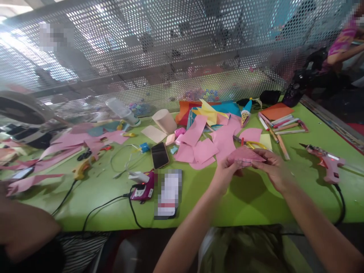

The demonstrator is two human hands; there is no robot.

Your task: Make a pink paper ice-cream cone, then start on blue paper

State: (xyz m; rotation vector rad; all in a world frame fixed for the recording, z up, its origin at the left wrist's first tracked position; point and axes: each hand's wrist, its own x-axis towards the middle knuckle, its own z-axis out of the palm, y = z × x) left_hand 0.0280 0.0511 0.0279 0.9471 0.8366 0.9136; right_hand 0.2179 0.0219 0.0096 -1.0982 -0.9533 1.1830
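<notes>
Left of the pink glue gun [330, 163], head view: pink piece [245, 154] held up over the green table [199, 206], left hand [224, 171] on its left end, right hand [273, 167] on its right end. Fingers of both hands clamped on it, thumbs on the near side, other fingers partly hidden. Looks thin, folded or cupped; paper or felt, can't tell. Should handle very light, soft to bend, not slippery, likely to crease or tear if pulled hard. Best hold: light pinch at both ends, as the hands have it, thumbs near the lower edge, middle left unsqueezed so the curve survives. Farther left of the pink glue gun, loose pink sheets [205, 149] lie overlapped, probably same stuff. Markers [286, 122] left of and beyond it; black phone [159, 155] well left of it, lying flat.
</notes>
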